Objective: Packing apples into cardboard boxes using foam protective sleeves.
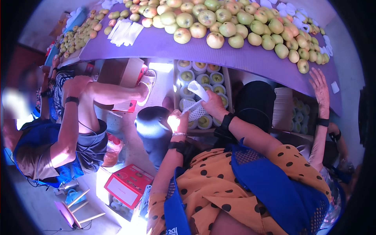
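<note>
My right hand [215, 103] is closed round a white foam net sleeve [198, 91], whose end sticks up beyond the fingers. A narrow white stretch of foam runs from there to my left hand [178, 122], which pinches its other end. Strong light washes out part of the left fingers. Both hands are over an open carton [230, 92] between my knees. Inside stand rows of apples [203, 79] in white foam nets. Another foam net [194, 111] shows just below the hands, and whether it holds an apple I cannot tell.
A purple-topped table [156, 49] ahead bears a large heap of apples [206, 17] and a stack of flat foam nets [125, 32]. Co-workers sit on both sides; one hand [319, 84] rests at the table's right. A red box [129, 185] and small stool [69, 214] stand lower left.
</note>
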